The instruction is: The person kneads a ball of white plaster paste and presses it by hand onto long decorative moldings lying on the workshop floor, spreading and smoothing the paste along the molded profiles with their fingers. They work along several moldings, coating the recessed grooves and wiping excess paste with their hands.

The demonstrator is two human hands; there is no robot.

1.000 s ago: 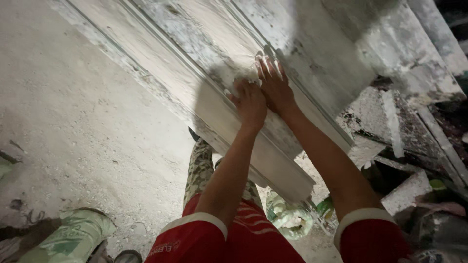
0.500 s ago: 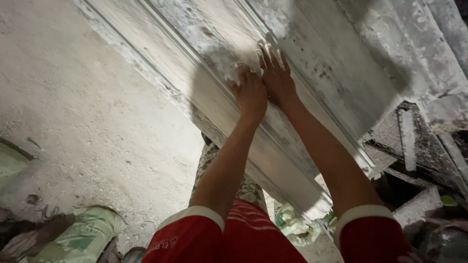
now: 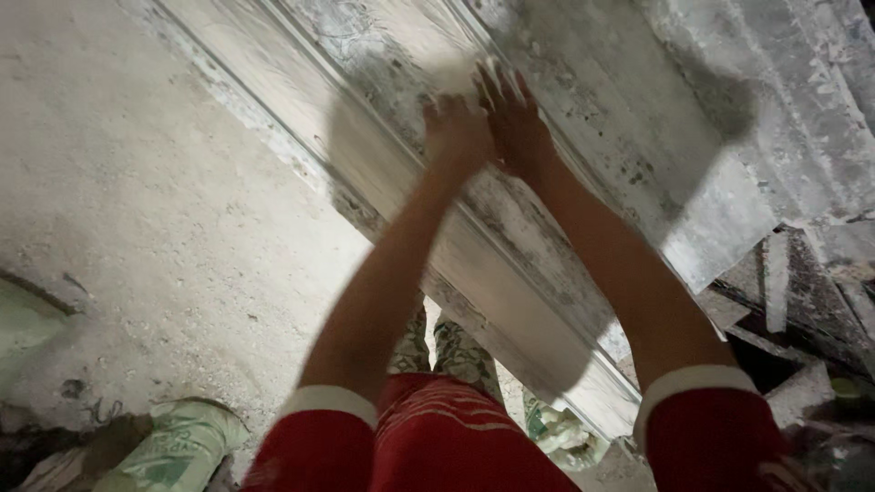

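Plaster cornice moulding (image 3: 510, 273) looks stiff, heavy, brittle (chalky surface); left hand (image 3: 453, 132) and right hand (image 3: 515, 123) press flat, open-palmed, at twelve o'clock.

The moulded plaster panel (image 3: 547, 273) under my hands is off-white, mottled with grey and dark speckled stains along its ridges. My sleeves (image 3: 706, 428) are red with a white cuff band; my shirt front (image 3: 456, 428) is red with thin pale stripes. My trousers (image 3: 460, 351) carry a green-and-cream camouflage pattern. The floor (image 3: 155, 210) is pale grey-beige, gritty. The sack (image 3: 178, 446) is pale green with darker print.
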